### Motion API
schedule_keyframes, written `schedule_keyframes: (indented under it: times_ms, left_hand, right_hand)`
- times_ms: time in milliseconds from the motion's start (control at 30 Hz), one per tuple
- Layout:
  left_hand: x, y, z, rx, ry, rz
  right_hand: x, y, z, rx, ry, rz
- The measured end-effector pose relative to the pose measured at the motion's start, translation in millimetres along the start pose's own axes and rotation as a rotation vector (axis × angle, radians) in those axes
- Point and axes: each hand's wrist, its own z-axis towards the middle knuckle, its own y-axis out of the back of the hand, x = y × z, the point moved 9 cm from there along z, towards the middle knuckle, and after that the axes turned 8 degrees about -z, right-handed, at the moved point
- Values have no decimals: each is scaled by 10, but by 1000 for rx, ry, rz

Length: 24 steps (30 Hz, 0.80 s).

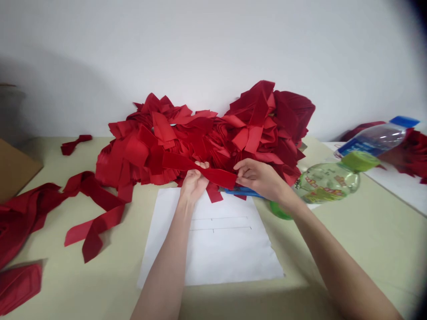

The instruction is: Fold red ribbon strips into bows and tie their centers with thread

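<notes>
On the table, at the near edge of a heaped pile of red fabric strips, the left hand and right hand hold one red strip stretched between them. The left grip is narrow, its fingers folded over the strip's middle, while the right grip is a narrow pinch at the strip's cut end. The strip looks light, soft and limp, likely to sag if let go, so it would handle best held taut by its ends or edges. Below the hands lies one white paper sheet marked with two thin ruled lines. One blue plastic object, too hidden to name, sits just under the strip's end. One green-capped plastic bottle and one blue-capped plastic bottle lie to the right. At least three loose red strips lie to the left; the pile is too tangled to count.
</notes>
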Motion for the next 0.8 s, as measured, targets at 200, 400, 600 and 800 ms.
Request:
schedule_keyframes:
  times_ms: [200, 400, 600, 800]
  left_hand:
    - [46, 7, 10, 7, 8, 11]
    - [95, 54, 35, -22, 47, 65]
    - [115, 65, 46, -21, 63, 96]
    - [135, 31, 16, -20, 79, 99]
  right_hand:
    - [459, 306, 170, -149, 169, 90]
    - [799, -131, 457, 137, 269, 84]
    - [837, -522, 695, 356, 129, 182]
    - [998, -479, 686, 371, 163, 297]
